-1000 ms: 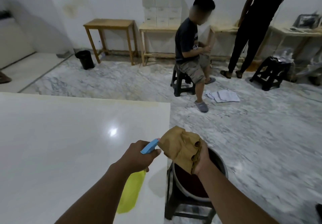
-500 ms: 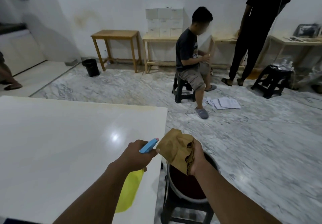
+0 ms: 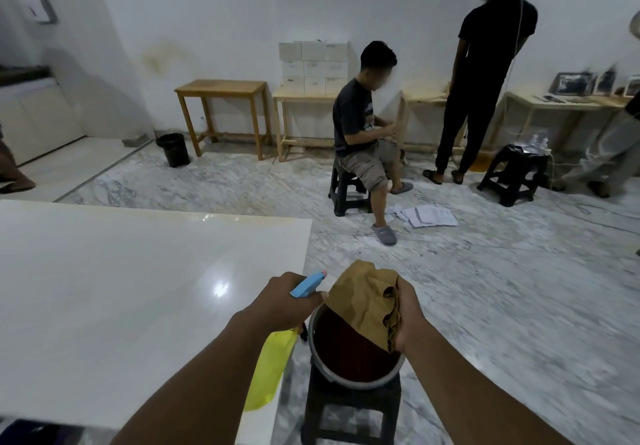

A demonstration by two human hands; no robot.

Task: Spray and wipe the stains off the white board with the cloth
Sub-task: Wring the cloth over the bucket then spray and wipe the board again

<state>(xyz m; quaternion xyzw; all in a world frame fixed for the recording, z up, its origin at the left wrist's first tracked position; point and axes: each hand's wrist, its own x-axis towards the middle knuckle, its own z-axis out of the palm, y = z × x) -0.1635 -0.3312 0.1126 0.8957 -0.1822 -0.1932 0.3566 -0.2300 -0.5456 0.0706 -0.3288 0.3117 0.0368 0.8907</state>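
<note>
**Head view: spray bottle and cloth held up at the white board's right edge**

Head camera looks down on the white board [image 3: 121, 306], which fills the left half of the frame. It is glossy, with a bright light reflection near its right side and a yellowish band along its far edge. Beyond it, at upper left, a black bin [image 3: 173, 149] stands on the marble floor [image 3: 502, 289] beside a wooden table [image 3: 221, 87].

At lower centre the left hand [image 3: 280, 301] has its fingers curled round the neck of the spray bottle [image 3: 270, 368]. The yellow body hangs below the hand over the board's right edge. The blue nozzle points up and right, close to the cloth [image 3: 363, 302]; whether they touch cannot be told.

Just to the right, the right hand [image 3: 410, 316] grips the bunched brown cloth with its fingers closed on the folds. The cloth hangs over a grey-rimmed bucket [image 3: 346, 380] with a dark red inside, which sits on a black stool [image 3: 349, 413] just beside the board.

Above centre, white boxes [image 3: 313, 64] are stacked against the wall. A seated person [image 3: 360, 126] is next to them, near scattered papers [image 3: 429, 216]. At upper right a standing person [image 3: 485, 74] in black faces the wall.
</note>
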